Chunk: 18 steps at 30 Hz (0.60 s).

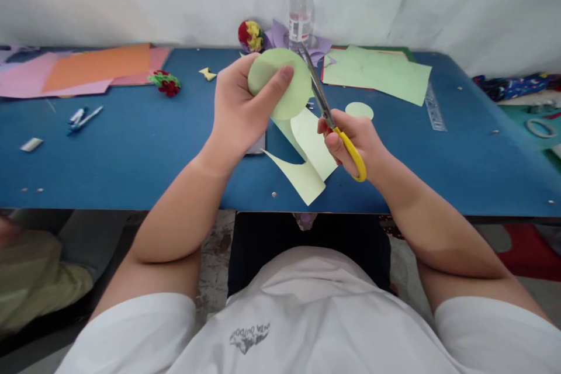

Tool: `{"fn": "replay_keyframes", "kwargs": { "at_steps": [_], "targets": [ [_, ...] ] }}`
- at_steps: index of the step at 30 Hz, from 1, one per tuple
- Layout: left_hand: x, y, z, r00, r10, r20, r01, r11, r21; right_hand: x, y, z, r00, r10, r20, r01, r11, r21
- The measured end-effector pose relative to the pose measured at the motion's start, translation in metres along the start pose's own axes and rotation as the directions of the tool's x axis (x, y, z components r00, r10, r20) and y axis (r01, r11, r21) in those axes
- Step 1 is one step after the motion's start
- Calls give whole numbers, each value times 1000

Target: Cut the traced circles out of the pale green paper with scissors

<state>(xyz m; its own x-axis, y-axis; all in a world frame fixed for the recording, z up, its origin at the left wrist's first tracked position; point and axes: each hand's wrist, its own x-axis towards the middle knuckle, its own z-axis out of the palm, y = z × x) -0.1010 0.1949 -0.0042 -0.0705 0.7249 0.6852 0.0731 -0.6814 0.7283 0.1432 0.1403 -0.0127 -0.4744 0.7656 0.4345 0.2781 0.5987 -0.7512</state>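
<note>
Pinched between the thumb and fingers of my left hand (239, 102) is a pale green paper circle (295, 93), held up above the table. My right hand (357, 137) grips scissors (321, 93) with yellow handles, their metal blades pointing up and away along the circle's right edge. Whether the blades touch the paper I cannot tell. Below both hands lie curved pale green paper offcuts (302, 178). Another green paper circle (359, 110) rests on the table just beyond my right hand. A dark-edged flat object (258, 146) is mostly hidden behind my left wrist.
Green paper sheets (377, 73) and a clear ruler (435, 108) lie at the right. A plastic bottle (301, 6) stands by the wall beside a colourful paper ball (251, 35). Orange paper (99, 67), a red-green paper flower (166, 83) and pens (83, 120) are left. Another person's clothing (39, 280) shows lower left.
</note>
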Motion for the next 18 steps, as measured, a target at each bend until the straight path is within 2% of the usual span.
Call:
{"fn": "replay_keyframes", "kwargs": {
  "at_steps": [4,10,18],
  "targets": [
    [0,2,0,1000,8,10,-8,1000,-16,0,0,0,1000,11,7,-11,1000,-6],
    [-1,9,-2,998,-66,13,66,998,-12,-1,-1,0,1000,9,0,-9,1000,-12],
    [-1,8,-1,997,50,54,-50,999,-4,-1,-1,-1,1000,0,-2,0,1000,-2]
  ]
}}
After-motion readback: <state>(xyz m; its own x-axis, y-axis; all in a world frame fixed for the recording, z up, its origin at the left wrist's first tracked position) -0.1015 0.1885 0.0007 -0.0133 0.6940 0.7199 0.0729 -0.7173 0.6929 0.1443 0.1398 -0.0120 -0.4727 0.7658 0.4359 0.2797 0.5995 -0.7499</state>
